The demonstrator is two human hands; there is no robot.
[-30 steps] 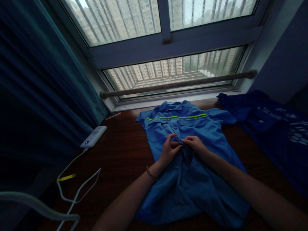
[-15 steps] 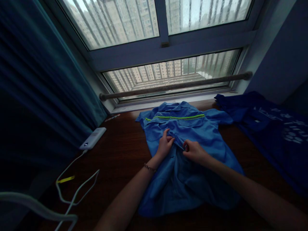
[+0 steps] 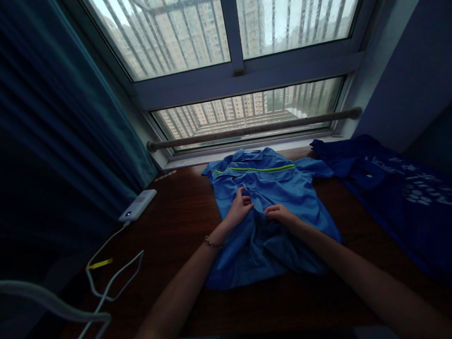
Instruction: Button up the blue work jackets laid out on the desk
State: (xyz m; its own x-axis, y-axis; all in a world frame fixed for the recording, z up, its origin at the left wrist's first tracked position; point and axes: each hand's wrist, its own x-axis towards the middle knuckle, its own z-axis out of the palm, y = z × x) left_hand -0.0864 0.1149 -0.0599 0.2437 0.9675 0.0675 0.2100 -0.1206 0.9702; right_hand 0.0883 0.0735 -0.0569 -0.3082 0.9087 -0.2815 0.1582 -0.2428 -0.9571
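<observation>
A light blue short-sleeved shirt [image 3: 300, 197] with a yellow-green stripe across its chest lies spread on the dark wooden surface, collar toward the window. At the middle of its front, my left hand [image 3: 241, 206] pinches the front edge, fingers closed on the cloth. Just to the right, my right hand [image 3: 280, 214] grips the other part of the front opening between thumb and fingers. A fold of cloth is raised between the two hands. The shirt's lower part is bunched and creased under my wrists. Any button at my fingertips is too small to make out.
A dark blue garment [image 3: 381, 188] with white print lies to the right. On the left are a white power bank [image 3: 138, 205], its white cable [image 3: 106, 294] and a yellow strip [image 3: 101, 264]. Behind the shirt runs a metal rail [image 3: 254, 130] before the window; a curtain [image 3: 116, 141] hangs at left.
The shirt's lower hem has drawn up away from me. My right hand has shifted slightly up, and its fingers lie flatter on the cloth. The left hand stays at the front edge.
</observation>
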